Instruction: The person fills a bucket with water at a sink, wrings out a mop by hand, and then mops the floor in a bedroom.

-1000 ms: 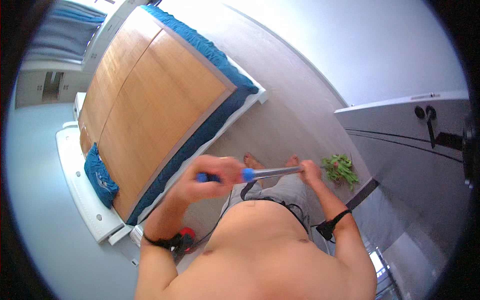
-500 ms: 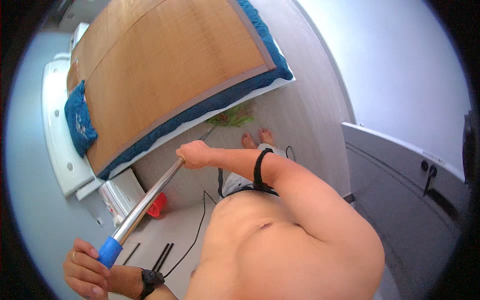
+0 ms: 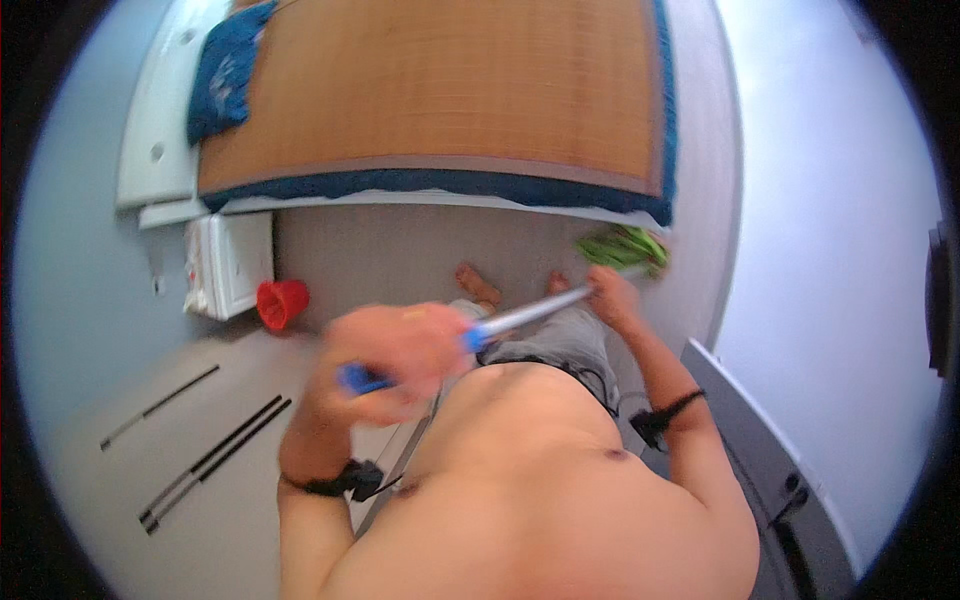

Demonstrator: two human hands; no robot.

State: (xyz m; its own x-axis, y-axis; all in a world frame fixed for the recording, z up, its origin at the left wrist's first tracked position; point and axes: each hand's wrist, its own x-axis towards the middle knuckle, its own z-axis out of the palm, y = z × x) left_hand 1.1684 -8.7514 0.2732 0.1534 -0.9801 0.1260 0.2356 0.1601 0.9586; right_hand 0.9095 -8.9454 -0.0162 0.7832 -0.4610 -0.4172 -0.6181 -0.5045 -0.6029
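Observation:
I hold a mop with a silvery shaft (image 3: 538, 312) and blue grip slanting across the front of my body. My left hand (image 3: 405, 350), blurred by motion, is wrapped round the blue grip at its upper end. Further down the shaft, my right hand (image 3: 612, 298) is closed round the metal. The green shaggy mop head (image 3: 625, 248) lies on the floor beside the bed's near right corner, just beyond my right hand. My bare feet stand between the mop and the bed.
Ahead is a bed with a brown woven mat (image 3: 450, 90) and a blue pillow (image 3: 228, 75). A white bedside cabinet (image 3: 243, 262) and red bin (image 3: 282, 303) stand at the left. Thin black rods (image 3: 215, 460) lie on the floor. A grey door (image 3: 770, 450) is at the right.
The mop head has shifted right along the bed's side to its corner. My left hand has come up from the lower left toward my chest, and my right hand has swung right. The view has turned.

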